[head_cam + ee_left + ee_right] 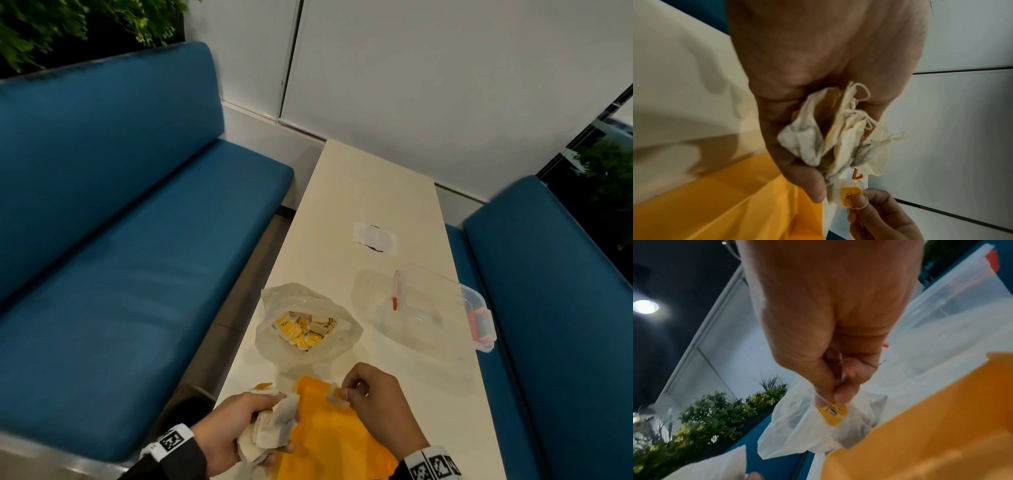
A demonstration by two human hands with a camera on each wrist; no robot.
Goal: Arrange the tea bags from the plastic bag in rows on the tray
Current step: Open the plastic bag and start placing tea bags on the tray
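Left hand (227, 426) clutched a crumpled bunch of white tea bags (270, 430), right-hand fingers (352, 387) pinched one yellow-tagged bag (335, 394) over the orange tray (329, 442)

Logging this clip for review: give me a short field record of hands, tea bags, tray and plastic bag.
left hand: grips a bunch of tea bags
right hand: pinches single tea bag by its string and yellow tag
tray: orange, under both hands, no tea bags seen on it
plastic bag: open, beyond the tray, more tea bags inside
clear container: right of the bag
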